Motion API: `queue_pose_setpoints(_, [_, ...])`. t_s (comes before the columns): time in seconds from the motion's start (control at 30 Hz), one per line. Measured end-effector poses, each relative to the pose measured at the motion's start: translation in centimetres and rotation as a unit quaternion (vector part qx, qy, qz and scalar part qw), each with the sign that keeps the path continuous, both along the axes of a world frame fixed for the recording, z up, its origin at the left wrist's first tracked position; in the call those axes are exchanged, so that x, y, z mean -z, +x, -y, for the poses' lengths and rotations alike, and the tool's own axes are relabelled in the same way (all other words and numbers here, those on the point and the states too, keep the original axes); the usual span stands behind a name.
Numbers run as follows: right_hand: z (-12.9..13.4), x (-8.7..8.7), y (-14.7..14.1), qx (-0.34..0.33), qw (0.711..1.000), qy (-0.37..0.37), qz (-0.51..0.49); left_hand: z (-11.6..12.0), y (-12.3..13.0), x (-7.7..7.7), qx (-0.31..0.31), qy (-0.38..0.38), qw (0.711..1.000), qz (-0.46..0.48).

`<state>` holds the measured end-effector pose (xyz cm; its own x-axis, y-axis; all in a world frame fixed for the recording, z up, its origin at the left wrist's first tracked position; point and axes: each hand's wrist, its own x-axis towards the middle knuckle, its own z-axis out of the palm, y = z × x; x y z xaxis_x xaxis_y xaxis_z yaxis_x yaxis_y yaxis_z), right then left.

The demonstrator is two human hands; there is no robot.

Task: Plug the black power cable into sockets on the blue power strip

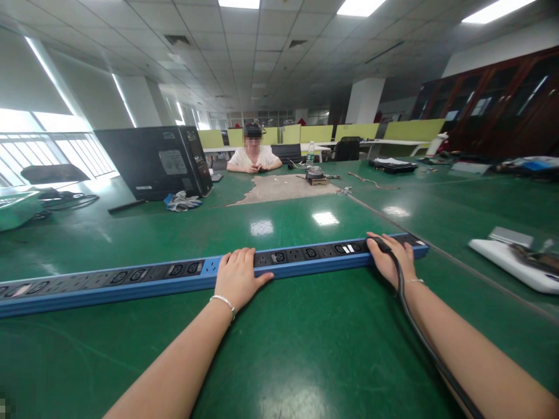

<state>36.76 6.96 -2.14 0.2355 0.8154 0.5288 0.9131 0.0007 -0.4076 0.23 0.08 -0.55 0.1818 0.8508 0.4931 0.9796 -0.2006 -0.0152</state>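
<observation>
A long blue power strip (288,269) with black sockets lies across the green table. My left hand (237,274) grips it near the middle, beside a blue socket section, with the fingers over the top and the thumb along the front side. Close to the strip's right end, my right hand (392,260) is closed around the black plug (381,244) of a power cord. The plug is at the socket face; whether it is seated I cannot tell. From it the black cord (413,326) runs down over my right forearm to the bottom edge.
A black computer case (161,163) stands at the back left, with work gloves (182,201) before it. Across the table sits a person (253,154). A water bottle (310,153) stands far back. At the right lies a white device (510,265) on the green table (305,337).
</observation>
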Motion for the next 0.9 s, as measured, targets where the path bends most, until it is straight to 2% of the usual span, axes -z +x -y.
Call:
queue_pose_setpoints(0.33, [0.05, -0.58, -0.52, 0.013, 0.999, -0.004, -0.042, 0.01, 0.10, -0.09, -0.006, 0.000, 1.000, -0.001])
queue_pose_setpoints(0.7, [-0.37, -0.64, -0.01, 0.007, 0.999, -0.034, -0.039, -0.07, 0.10, 0.00, -0.004, 0.003, 1.000, 0.002])
queue_pose_setpoints(0.9, [-0.37, -0.54, -0.09, 0.001, 0.999, -0.003, -0.053, -0.13, -0.04, 0.12, -0.001, 0.005, 1.000, 0.000])
